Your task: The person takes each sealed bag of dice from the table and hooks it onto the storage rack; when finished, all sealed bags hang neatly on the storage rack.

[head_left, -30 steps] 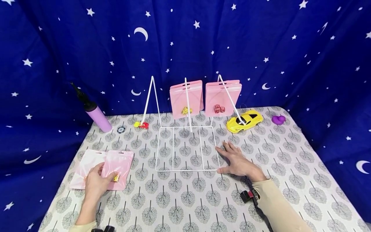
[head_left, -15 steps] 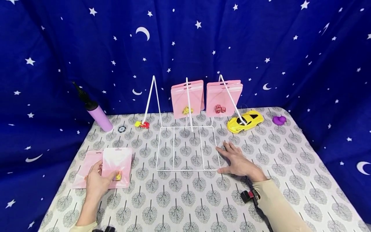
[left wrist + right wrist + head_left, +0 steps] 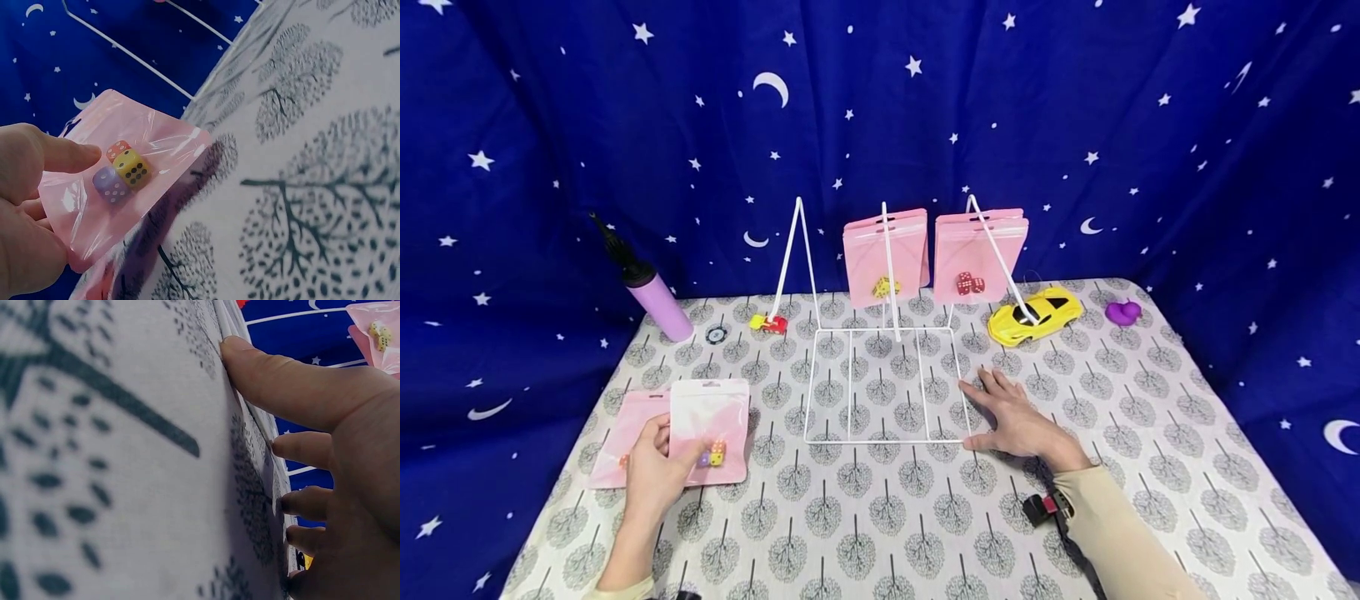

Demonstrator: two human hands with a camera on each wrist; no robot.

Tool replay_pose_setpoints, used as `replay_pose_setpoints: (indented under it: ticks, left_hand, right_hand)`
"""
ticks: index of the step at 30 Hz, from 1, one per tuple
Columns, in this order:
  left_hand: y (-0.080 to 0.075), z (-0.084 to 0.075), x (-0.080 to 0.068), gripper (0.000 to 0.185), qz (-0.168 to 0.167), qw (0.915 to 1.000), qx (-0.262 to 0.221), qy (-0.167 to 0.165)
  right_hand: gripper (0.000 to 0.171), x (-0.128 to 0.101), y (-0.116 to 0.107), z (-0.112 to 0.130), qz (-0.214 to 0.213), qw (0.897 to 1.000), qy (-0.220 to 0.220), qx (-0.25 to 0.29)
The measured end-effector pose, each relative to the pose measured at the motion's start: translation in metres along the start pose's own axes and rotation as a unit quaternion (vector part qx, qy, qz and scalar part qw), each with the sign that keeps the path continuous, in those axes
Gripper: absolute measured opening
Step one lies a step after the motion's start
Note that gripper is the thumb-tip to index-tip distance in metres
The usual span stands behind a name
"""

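Over my bench (image 3: 887, 508): pink pouch (image 3: 711, 421), side-pinched by my left grip (image 3: 655, 469), hole (image 3: 710, 384) uncovered; right grip (image 3: 1015, 418), splayed, seemingly steadying white rack (image 3: 891, 272).

dk blue star-print curtain (image 3: 1045, 92) bhd gray/wht tree-print tablecloth (image 3: 850, 517)

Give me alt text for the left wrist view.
A left hand pinches a pink plastic pouch containing orange, yellow and purple dice, above a tree-print tablecloth. White rack wires and a blue moon-and-star curtain show behind.
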State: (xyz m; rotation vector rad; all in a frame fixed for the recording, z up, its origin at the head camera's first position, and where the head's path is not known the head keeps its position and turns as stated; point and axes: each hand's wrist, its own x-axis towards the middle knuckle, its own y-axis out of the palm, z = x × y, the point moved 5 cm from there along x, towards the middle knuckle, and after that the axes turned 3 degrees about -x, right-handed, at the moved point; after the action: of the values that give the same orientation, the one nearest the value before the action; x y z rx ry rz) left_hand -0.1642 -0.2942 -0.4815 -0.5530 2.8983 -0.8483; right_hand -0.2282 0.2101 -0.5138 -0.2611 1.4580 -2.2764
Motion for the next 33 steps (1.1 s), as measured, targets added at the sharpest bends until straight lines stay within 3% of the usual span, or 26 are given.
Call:
replay_pose_setpoints:
  ticks: [6,14,19,23,33]
  left_hand:
    - [-0.003,-0.012,-0.004,0.06,-0.001,0.9997,-0.021,-0.01]
    - [-0.005,-0.029,-0.013,0.054,-0.021,0.9988,-0.044,0.009]
    - [-0.006,-0.039,-0.015,0.051,-0.029,0.9958,-0.084,0.024]
    - [-0.006,-0.046,-0.019,0.051,-0.024,0.9931,-0.113,0.02]
    - [-0.004,-0.068,-0.03,0.05,-0.001,0.991,-0.133,0.019]
  right_hand:
    - [0.096,0.0,0.001,-0.001,0.006,1.0,0.005,0.003]
    - [0.096,0.001,0.001,0.0,0.008,1.0,0.005,0.002]
    - [0.096,0.001,0.0,0.0,0.008,1.0,0.005,0.001]
    - [0.095,0.001,-0.001,0.001,0.004,1.0,0.003,0.0]
    - [0.096,0.001,0.0,-0.001,0.014,1.0,0.008,0.004]
